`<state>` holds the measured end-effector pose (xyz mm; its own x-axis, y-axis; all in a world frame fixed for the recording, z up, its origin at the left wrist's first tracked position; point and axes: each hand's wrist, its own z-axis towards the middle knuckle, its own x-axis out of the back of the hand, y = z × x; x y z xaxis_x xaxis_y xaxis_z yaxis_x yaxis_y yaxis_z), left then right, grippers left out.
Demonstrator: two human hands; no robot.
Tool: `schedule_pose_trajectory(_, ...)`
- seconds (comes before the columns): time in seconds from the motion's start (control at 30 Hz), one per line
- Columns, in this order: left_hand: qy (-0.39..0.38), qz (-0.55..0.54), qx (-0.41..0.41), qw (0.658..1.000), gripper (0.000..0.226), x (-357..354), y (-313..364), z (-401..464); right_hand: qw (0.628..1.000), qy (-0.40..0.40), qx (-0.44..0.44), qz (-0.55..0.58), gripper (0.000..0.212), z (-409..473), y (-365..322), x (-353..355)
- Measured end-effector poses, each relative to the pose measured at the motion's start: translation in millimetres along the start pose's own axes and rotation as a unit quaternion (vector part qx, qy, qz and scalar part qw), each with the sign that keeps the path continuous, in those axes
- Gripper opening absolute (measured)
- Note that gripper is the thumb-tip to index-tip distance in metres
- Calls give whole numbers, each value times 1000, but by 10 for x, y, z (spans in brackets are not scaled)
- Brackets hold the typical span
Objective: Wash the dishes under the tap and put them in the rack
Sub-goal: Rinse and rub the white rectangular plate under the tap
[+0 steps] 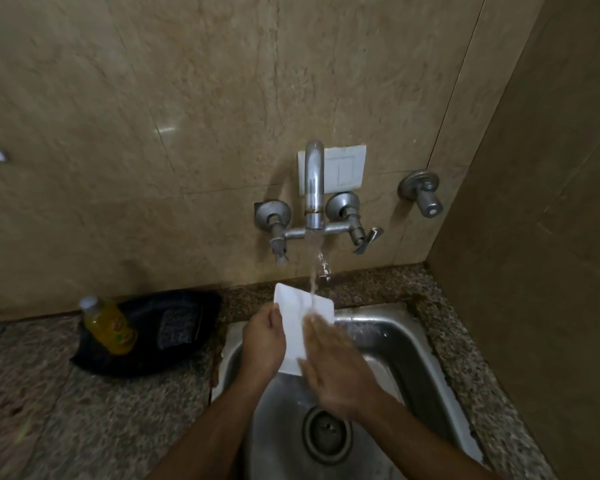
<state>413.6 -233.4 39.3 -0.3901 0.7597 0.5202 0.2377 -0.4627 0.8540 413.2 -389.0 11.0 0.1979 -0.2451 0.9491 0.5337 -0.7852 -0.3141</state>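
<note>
Directly under the running stream from the wall-mounted chrome tap [313, 188], a white rectangular plate [302, 320] is held tilted over the stainless steel sink basin [392, 344], its far edge raised toward the wall and reaching over the speckled granite ledge at the back of the sink. The left hand [264, 341] grips the plate's left long edge, thumb on the upper face and fingers curled beneath. The right hand [336, 372] lies flat and spread on the plate's near right part, fingers extended over the surface where the water lands; it is blurred, and I cannot tell whether it pinches the edge. The plate's near corner hangs over the basin, well above the round drain [327, 433].

Left of the sink, on the speckled granite counter [84, 410], a black oval tray [146, 337] holds a yellow bottle with a white cap [108, 327] and a dark scrub pad [177, 329]; its right end comes just beside the sink's left rim. On the right, the counter strip is narrow and ends at the tan side wall [541, 237]. A separate chrome valve [423, 192] juts from the tiled back wall to the right of the tap.
</note>
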Motion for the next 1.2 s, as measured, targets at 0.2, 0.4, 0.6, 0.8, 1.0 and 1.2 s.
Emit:
schedule_pose_trajectory(0.2, 30, -2, -14, 999, 32, -4, 53, 45, 1000, 5, -13, -7, 70, 122, -35, -31)
schedule_pose_trajectory(0.4, 30, 5, -30, 999, 33, 32, 31, 80, 1000, 9, -17, -21, 70, 182, -25, 61)
schedule_pose_trajectory(0.6, 10, -4, -37, 999, 32, 14, 26, 134, 999, 36, -25, -33, 74, 235, 41, 29)
schedule_pose_trajectory(0.8, 31, -24, -37, 999, 31, 25, 67, 228, 999, 30, 23, -26, 72, 104, 6, -14)
schedule_pose_trajectory(1.0, 33, -58, -21, 998, 28, -12, 50, 247, 999, 20, 42, -14, 75, 34, -48, -45)
schedule_pose_trajectory(1.2, 31, -73, -25, 997, 34, 24, 173, 277, 998, 27, 48, -6, 77, -30, -36, -31)
